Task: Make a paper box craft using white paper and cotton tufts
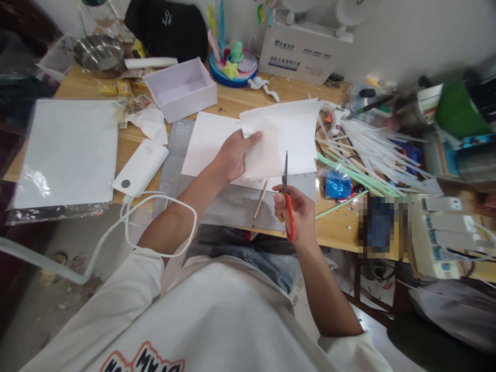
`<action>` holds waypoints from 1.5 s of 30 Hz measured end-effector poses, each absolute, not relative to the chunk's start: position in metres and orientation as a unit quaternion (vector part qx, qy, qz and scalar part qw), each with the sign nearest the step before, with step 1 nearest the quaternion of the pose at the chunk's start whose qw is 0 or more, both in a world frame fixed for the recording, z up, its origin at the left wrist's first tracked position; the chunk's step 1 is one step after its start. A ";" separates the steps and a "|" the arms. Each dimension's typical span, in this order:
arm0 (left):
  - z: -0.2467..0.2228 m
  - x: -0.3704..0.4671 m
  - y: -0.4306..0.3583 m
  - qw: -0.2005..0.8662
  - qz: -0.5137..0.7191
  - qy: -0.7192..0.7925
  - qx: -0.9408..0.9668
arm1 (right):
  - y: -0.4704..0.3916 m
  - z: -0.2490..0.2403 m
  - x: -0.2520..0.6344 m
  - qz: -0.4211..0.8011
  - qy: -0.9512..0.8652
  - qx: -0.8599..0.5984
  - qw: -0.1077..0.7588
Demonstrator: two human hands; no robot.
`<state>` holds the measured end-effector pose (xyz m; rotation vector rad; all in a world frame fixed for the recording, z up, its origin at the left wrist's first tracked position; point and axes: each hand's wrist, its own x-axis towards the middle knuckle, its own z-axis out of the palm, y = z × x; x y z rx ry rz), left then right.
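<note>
A white sheet of paper (294, 124) is pinched by its left side in my left hand (232, 154), thumb on top, and raised a little above the mat. My right hand (300, 209) grips a pair of scissors (290, 217) with orange-red handles. Their blades point away from me, close to the sheet's near edge; whether they touch the paper I cannot tell. Beneath lies another white sheet (207, 139) on the grey cutting mat (228, 206). A thin wooden stick or pencil (260, 200) rests on the mat between my hands.
Left are a plastic-wrapped white pack (70, 150), a white power bank (141, 168) and a looping white cable (160, 195). An open lilac box (184, 93) stands behind. At right lie many white strips (375, 150), a blue packet (338, 184) and a power strip (434, 243).
</note>
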<state>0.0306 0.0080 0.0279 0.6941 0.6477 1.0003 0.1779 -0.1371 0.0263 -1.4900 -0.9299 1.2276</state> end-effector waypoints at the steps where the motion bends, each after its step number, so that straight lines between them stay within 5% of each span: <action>1: 0.027 0.031 0.008 0.772 0.461 0.298 0.320 | -0.137 0.027 0.178 0.501 -0.381 -0.612 0.478; 45: 0.030 0.031 0.002 0.777 0.458 0.296 0.315 | -0.151 0.028 0.179 0.406 -0.485 -0.658 0.409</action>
